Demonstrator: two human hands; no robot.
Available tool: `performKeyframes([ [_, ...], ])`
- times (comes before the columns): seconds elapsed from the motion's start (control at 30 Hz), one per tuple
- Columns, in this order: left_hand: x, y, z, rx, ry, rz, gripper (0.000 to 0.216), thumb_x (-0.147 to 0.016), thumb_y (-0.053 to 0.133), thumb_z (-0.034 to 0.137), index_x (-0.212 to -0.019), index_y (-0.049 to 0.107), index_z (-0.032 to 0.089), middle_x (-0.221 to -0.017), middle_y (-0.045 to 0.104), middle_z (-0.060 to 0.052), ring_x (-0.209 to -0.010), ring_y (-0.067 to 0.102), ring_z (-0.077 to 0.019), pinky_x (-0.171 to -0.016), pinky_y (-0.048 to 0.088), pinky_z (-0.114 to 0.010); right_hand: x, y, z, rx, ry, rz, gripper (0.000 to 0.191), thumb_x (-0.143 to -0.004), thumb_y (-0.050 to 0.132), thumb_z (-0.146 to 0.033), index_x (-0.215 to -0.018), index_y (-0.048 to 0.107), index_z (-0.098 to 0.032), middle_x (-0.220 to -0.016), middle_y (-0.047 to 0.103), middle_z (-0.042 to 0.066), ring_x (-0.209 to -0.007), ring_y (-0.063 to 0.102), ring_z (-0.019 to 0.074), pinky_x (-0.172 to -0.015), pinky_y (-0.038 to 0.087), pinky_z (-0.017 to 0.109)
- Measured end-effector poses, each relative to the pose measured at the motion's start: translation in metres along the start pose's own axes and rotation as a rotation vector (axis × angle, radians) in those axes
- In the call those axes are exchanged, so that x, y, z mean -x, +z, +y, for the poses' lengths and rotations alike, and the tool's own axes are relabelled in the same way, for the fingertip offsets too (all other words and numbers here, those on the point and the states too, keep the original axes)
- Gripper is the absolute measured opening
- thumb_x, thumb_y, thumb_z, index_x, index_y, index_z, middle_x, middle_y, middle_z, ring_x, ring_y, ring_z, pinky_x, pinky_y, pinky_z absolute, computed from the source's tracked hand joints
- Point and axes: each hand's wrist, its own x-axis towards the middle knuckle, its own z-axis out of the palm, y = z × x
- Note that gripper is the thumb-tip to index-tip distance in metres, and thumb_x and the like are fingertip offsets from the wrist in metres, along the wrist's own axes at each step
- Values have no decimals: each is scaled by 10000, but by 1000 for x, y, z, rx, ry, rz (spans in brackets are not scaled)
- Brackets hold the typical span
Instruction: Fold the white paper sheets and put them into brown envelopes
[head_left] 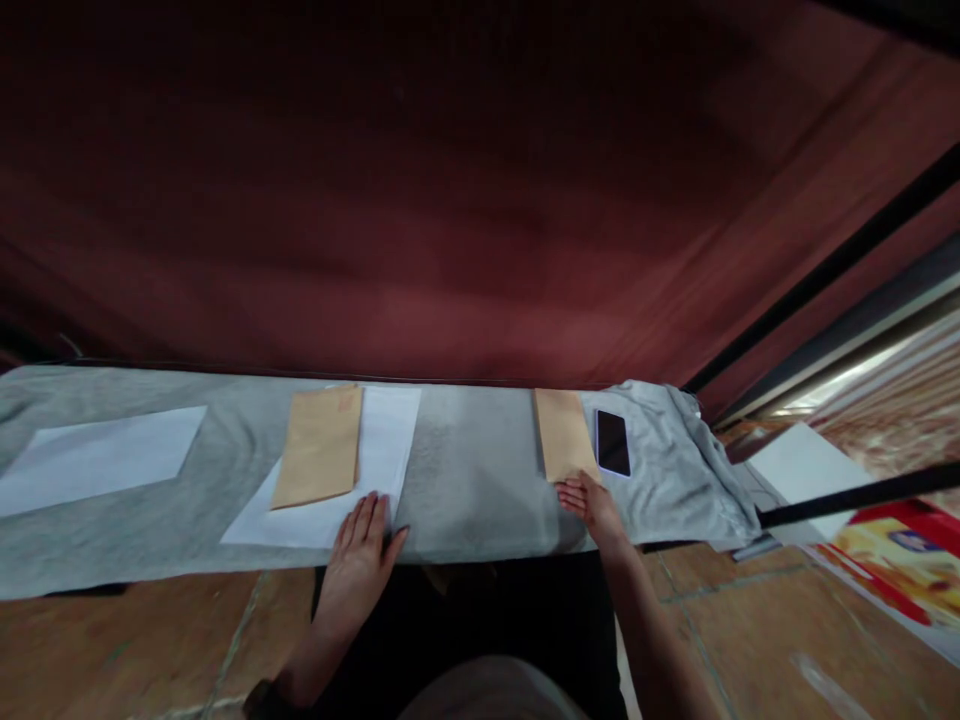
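My left hand (362, 550) lies flat with fingers stretched out on the near edge of a white sheet of paper (382, 450). A brown envelope (319, 445) rests on that sheet. My right hand (589, 503) touches the near end of a second brown envelope (562, 432), fingers extended along its edge. A black phone (613, 442) lies just right of this envelope. All of these sit on a grey cloth (472, 470) covering a narrow table.
Another white sheet (97, 458) lies on the cloth at the far left. A dark red curtain hangs behind the table. At the right, white paper (802, 465) and a red and yellow printed sheet (900, 560) lie on the tiled floor beside black bars.
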Motion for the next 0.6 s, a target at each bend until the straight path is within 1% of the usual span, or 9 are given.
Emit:
performKeyframes([
  [0.03, 2, -1, -3, 6, -20, -2, 675, -1016, 359, 560, -1453, 494, 63, -1462, 560, -254, -1375, 524, -362, -1097, 458, -538, 1, -1, 2, 14, -20, -9, 293, -856, 664, -462, -748, 701, -193, -782, 793, 115, -689, 762, 221, -625, 612, 298],
  [0.1, 4, -5, -8, -24, -82, -19, 667, -1017, 350, 562, -1454, 503, 82, -1478, 551, -244, -1414, 481, -372, -1134, 403, -583, 2, -1, 8, 46, -79, -13, 291, -808, 698, -484, -780, 705, -195, -795, 793, 111, -706, 762, 227, -633, 616, 306],
  [0.17, 5, -12, -12, -71, -119, -52, 680, -1014, 336, 579, -1446, 518, 86, -1482, 548, -244, -1432, 458, -388, -1158, 341, -633, 2, 0, 14, 79, -128, -2, 313, -749, 738, -508, -784, 700, -199, -765, 785, 99, -671, 749, 228, -612, 610, 315],
  [0.2, 6, -15, -15, -88, -117, -75, 700, -1011, 327, 592, -1436, 528, 73, -1476, 551, -252, -1423, 469, -391, -1162, 335, -633, 1, 1, 17, 96, -149, 5, 326, -719, 755, -518, -776, 695, -203, -740, 777, 89, -644, 738, 225, -593, 604, 315],
  [0.3, 8, -23, -25, -88, -47, -147, 721, -1009, 312, 606, -1375, 582, 46, -1425, 595, -259, -1350, 559, -364, -1134, 418, -548, 0, 4, 24, 125, -205, 22, 351, -648, 784, -527, -759, 681, -210, -691, 756, 58, -585, 702, 196, -558, 582, 294],
  [0.43, 9, -30, -41, -61, -3, -217, 588, -1025, 324, 506, -1298, 656, 105, -1387, 647, -199, -1285, 625, -307, -1083, 501, -464, 1, 7, 29, 144, -253, 37, 383, -635, 777, -544, -786, 682, -205, -689, 748, 42, -575, 681, 172, -553, 568, 274],
  [0.53, 6, -36, -52, -8, 12, -271, 512, -1027, 321, 422, -1257, 687, 148, -1358, 680, -146, -1252, 652, -268, -1069, 525, -436, 2, 7, 31, 153, -278, 44, 409, -635, 771, -562, -804, 687, -199, -693, 744, 40, -570, 669, 166, -548, 563, 272],
  [0.6, 2, -42, -58, 49, 5, -290, 483, -1022, 332, 409, -1222, 706, 179, -1305, 716, -113, -1192, 688, -255, -1042, 547, -418, 3, 6, 32, 158, -300, 45, 419, -633, 769, -569, -809, 689, -198, -699, 743, 42, -570, 664, 167, -545, 562, 275],
])
